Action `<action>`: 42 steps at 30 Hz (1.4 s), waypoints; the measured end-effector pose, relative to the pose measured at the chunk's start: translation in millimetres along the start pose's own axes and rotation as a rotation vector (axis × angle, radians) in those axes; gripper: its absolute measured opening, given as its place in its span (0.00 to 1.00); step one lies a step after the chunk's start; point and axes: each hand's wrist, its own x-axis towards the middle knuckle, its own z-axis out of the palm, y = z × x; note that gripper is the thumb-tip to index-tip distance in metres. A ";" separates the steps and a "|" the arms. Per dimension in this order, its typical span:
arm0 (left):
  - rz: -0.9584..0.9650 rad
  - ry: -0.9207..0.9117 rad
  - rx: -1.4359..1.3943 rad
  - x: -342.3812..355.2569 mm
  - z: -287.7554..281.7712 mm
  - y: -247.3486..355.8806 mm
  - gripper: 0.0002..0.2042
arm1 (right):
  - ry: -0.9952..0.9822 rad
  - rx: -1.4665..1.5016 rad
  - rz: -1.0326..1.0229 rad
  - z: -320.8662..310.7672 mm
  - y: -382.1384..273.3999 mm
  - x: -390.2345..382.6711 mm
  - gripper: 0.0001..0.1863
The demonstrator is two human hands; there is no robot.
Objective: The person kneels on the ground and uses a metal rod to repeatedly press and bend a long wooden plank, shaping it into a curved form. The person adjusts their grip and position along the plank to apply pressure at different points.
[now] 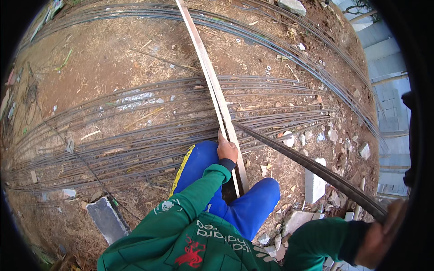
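A long pale wooden beam (209, 72) runs from the far edge down between my knees, with a dark lengthwise gap along its near part. My left hand (227, 150) is wrapped around its left side, just above my blue trouser legs. At the lower right, my right hand (379, 239) is closed on the near end of a long, dark, straight metal bar (312, 166), whose exact kind I cannot make out. The bar slants away to the upper left, and its far tip meets or overlaps the beam's right side; whether they touch is unclear.
Many thin steel rods (113, 144) lie across the ground under and beyond the beam, with more bundled rods (271, 43) farther off. A grey block (107, 220) sits at lower left, and a white block (315, 180) among rubble at right. A grey block wall (389, 99) stands at the right.
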 end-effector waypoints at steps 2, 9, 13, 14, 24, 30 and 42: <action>-0.031 -0.039 -0.004 -4.0 -2.8 4.7 0.37 | 0.351 0.013 0.044 34.6 89.6 -30.4 0.21; 0.059 0.004 0.040 -1.8 -4.4 6.3 0.35 | 0.253 0.101 -0.073 11.0 170.7 -55.3 0.22; 0.038 -0.051 0.003 2.1 -4.0 -3.5 0.33 | 0.331 0.096 0.017 10.9 175.9 -10.3 0.22; 0.014 -0.082 -0.019 2.4 -4.1 -4.8 0.33 | 0.357 0.080 0.060 2.8 184.5 2.9 0.21; 0.180 -0.015 0.007 -0.6 -9.1 -0.5 0.33 | 0.391 0.166 0.304 -156.5 329.1 84.3 0.19; 0.044 -0.015 -0.009 -0.4 -0.6 2.2 0.35 | 0.534 0.140 0.364 -123.8 253.0 40.3 0.19; -0.028 -0.023 -0.080 -0.4 -6.9 3.6 0.36 | 0.050 -0.020 -0.151 -113.1 -32.2 -15.0 0.13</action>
